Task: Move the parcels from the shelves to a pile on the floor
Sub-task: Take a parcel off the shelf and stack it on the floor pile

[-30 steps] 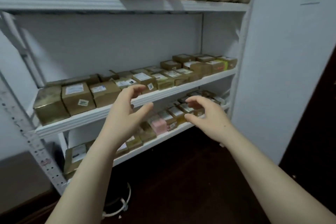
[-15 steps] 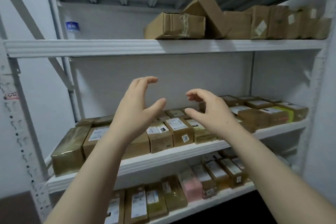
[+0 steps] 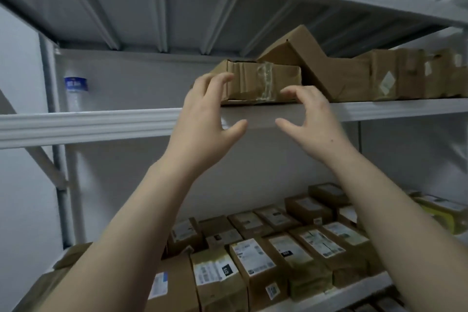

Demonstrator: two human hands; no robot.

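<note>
Bottle [image 3: 76, 91], blue label, stands far left on the upper shelf [image 3: 88, 124]. My left hand [image 3: 202, 119], fingers spread and loosely curved, holding nothing, lies over the left end of the taped parcel [image 3: 260, 81] on that shelf; I cannot tell if it touches. My right hand [image 3: 311, 119], likewise released, hovers before the parcel's right end. Tilted box [image 3: 304, 50] leans just behind; row of parcels [image 3: 405, 76] further right.

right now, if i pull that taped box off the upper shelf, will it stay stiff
The taped box looks creased, so it probably flexes a little. The tilted box seems to lean on it and may drop when it slides out.
</note>
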